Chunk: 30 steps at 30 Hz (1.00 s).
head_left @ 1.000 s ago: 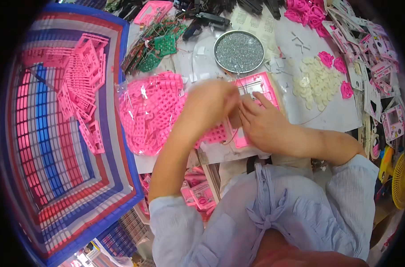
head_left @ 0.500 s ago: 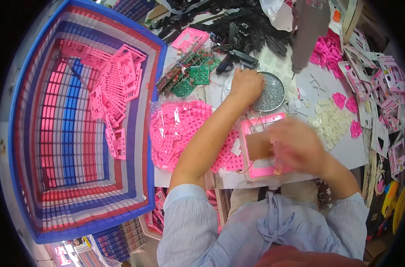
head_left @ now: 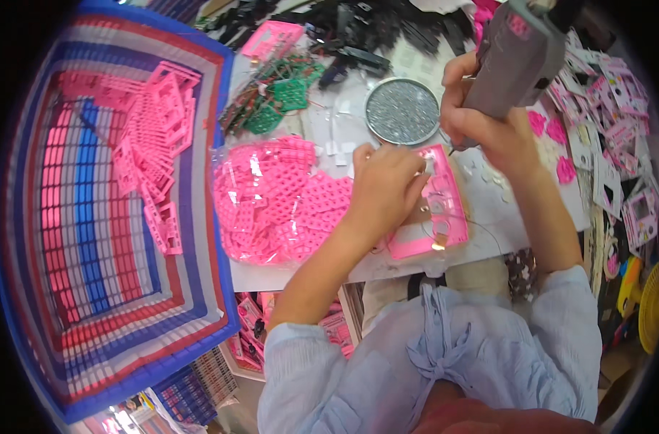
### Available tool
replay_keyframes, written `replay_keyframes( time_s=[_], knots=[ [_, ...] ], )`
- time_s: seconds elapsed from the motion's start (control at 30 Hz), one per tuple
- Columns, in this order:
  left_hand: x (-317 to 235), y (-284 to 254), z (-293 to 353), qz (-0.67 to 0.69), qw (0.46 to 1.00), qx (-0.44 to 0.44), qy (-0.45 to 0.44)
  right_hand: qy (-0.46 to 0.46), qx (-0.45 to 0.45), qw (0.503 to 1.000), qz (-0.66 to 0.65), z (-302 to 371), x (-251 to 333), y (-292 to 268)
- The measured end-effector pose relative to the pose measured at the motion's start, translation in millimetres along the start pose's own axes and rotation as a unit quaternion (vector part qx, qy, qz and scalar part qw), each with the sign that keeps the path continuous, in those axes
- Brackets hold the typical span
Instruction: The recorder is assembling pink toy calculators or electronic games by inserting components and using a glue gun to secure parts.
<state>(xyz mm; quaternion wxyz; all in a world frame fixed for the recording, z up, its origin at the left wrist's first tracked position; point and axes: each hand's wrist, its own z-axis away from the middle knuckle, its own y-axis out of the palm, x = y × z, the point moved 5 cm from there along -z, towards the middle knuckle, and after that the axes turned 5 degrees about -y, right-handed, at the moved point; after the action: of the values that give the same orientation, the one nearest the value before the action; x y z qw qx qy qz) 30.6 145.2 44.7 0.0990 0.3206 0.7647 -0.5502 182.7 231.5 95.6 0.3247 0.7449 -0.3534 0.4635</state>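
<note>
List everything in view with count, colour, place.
Basket: one, striped, left
Openwork parts: several, pink, in basket
Bagged pieces: many, pink, centre left
Circuit boards: several, green, upper centre
Frame: one, pink, top
Long parts: many, black, top
Dish of bits: one, silvery, upper centre
Casing: one, pink, centre
Discs: many, cream, right
Rose shapes: several, pink, right
Panels: many, pink and white, right
Fan: one, yellow, lower right
Boxed parts: many, pink, lower centre
Power tool: one, grey, upper right
Left hand: one, bare, over casing
Right hand: one, bare, gripping tool

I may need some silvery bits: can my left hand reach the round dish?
Probably yes: your left hand is close to the round dish, on its near side, and its top looks uncovered.
</note>
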Motion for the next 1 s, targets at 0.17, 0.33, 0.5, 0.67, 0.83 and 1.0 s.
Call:
replay_keyframes(
  time_s=[0.17,0.33,0.5,0.67,0.83,1.0],
  knots=[
    [-6,16,32,0.185,0.978,0.012,-0.091,-0.118,0.029,0.970,-0.209,31,8,24],
    [-7,13,37,0.268,0.957,-0.041,-0.106,-0.115,0.026,0.962,-0.247,34,11,37],
    [-3,15,42,0.201,0.975,-0.062,-0.074,-0.117,0.042,0.966,-0.227,35,4,40],
    [17,12,-9,0.238,0.970,0.015,-0.049,-0.137,0.016,0.966,-0.218,29,-1,15],
    [100,33,-81,-0.308,0.939,0.067,-0.135,-0.067,0.016,0.984,-0.164,18,-10,23],
    [105,52,-97,-0.267,0.957,0.043,-0.106,-0.081,-0.014,0.984,-0.155,27,-14,5]
  ],
)
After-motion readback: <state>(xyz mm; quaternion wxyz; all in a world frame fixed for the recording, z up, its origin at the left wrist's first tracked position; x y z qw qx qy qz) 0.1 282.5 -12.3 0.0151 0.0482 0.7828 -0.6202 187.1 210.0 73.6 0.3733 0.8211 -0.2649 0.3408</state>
